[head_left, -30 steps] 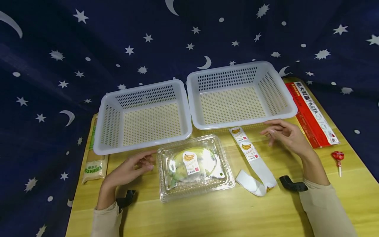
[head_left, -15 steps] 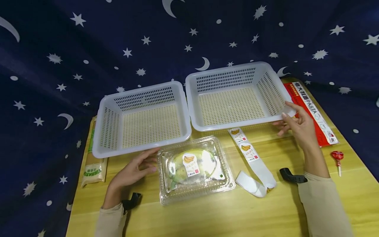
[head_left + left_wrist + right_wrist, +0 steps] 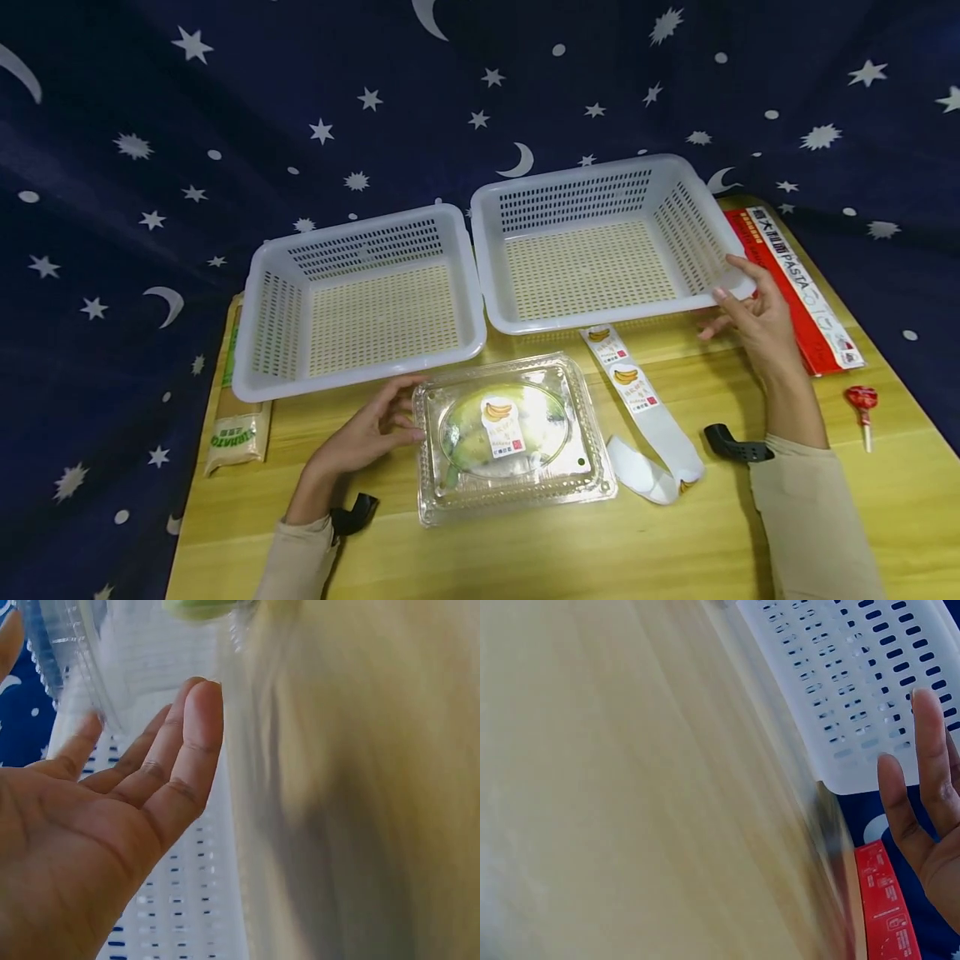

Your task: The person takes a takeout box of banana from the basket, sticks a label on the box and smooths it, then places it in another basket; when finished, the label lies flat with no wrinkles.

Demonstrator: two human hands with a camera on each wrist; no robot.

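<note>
A clear plastic clamshell box (image 3: 517,492) lies on the table, with a banana sticker (image 3: 501,427) on its lid and something yellow-green inside. My left hand (image 3: 372,433) is at its left edge, thumb and index fingertips right at the rim. In the left wrist view the fingers extend beside the clear plastic. Over at the right white basket (image 3: 592,317), my right hand (image 3: 763,333) touches the front right corner, thumb and index finger on the rim. Two of its fingers show straight in the right wrist view. A curled strip of banana stickers (image 3: 632,390) lies between box and right hand.
A second white basket (image 3: 360,379) stands to the left, beside the first. A tan packet (image 3: 236,433) with green lettering lies at the left edge. On the right are a red and white pasta packet (image 3: 802,304) and a red lollipop (image 3: 862,400). Behind hangs a dark blue star-patterned cloth (image 3: 420,158).
The clamshell box has slid a little right and nearer to me, with my left hand following at its edge. My right hand has moved onto the right basket's corner.
</note>
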